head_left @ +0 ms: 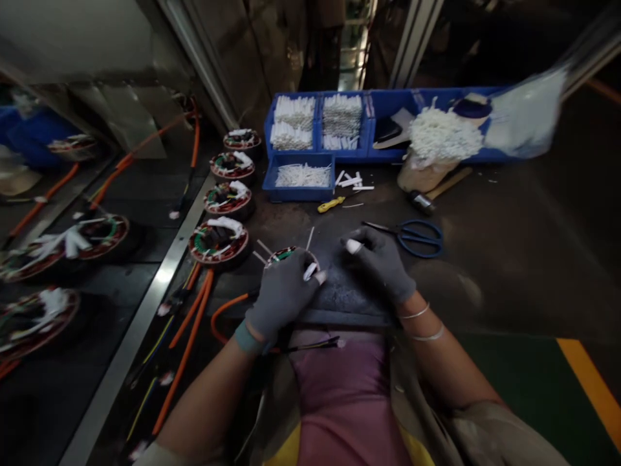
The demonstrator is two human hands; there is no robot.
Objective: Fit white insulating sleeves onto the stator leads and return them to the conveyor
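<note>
My left hand (285, 291), in a grey glove with a bare thumb tip, lies curled over the near side of a motor stator (284, 254). Thin white strips stand up from its winding, and a short white sleeve (310, 269) shows beside the thumb. The hand hides most of the stator. To the right, my gloved right hand (381, 262) hovers apart from the stator, its fingers bent in toward the pale thumb tip; anything between them is too small to make out. Just behind it lie blue-handled scissors (421, 238), blades partly beside the fingers.
Finished-looking stators (219, 243) line the left side, with orange cables (191, 310) hanging forward. Blue bins (294, 123) of white sleeves stand at the back, before them a small blue tray (303, 184). A yellow-handled tool (331, 205) and a tub of white ties (427, 171) are nearby.
</note>
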